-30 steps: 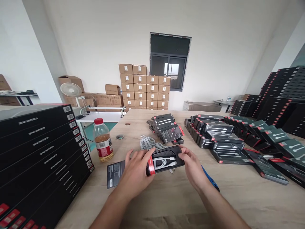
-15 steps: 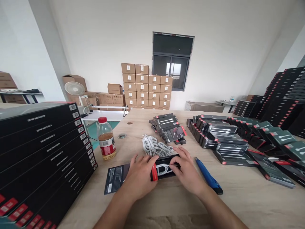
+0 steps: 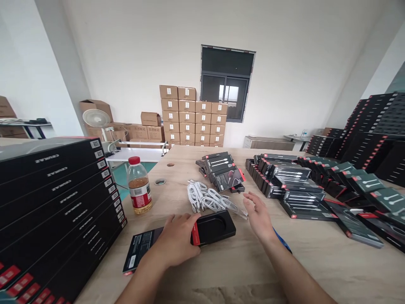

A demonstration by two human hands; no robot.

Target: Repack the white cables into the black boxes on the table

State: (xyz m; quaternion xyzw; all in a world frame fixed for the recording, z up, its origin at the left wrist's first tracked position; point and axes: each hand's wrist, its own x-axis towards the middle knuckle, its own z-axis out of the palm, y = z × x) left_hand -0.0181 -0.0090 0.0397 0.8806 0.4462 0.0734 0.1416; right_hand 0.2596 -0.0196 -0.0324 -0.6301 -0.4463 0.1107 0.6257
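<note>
My left hand (image 3: 179, 238) is wrapped over the left part of an open black box (image 3: 215, 228) with a red band, thumb and fingers on its sides. The box's moulded tray shows a bare oval recess. Part of the box's printed panel (image 3: 142, 249) sticks out left of that hand, flat on the table. Just right of the box, my right hand (image 3: 258, 217) is open, its fingers apart and nothing in them. Beside its fingertips lies a pile of coiled white cables (image 3: 209, 198), behind the box. My right forearm partly covers a blue tool (image 3: 282, 240).
Black packages (image 3: 224, 171) lie heaped behind the cables. Rows of packaged boxes (image 3: 291, 177) fill the right side. A tall stack of black boxes (image 3: 63, 211) stands at left, near a red-capped bottle (image 3: 139, 185) and a round table hole (image 3: 160, 182).
The white cable has left the box's recess, and cables now spread further right on the pile. My right hand has moved off the box to the right and opened. The left hand stays on it.
</note>
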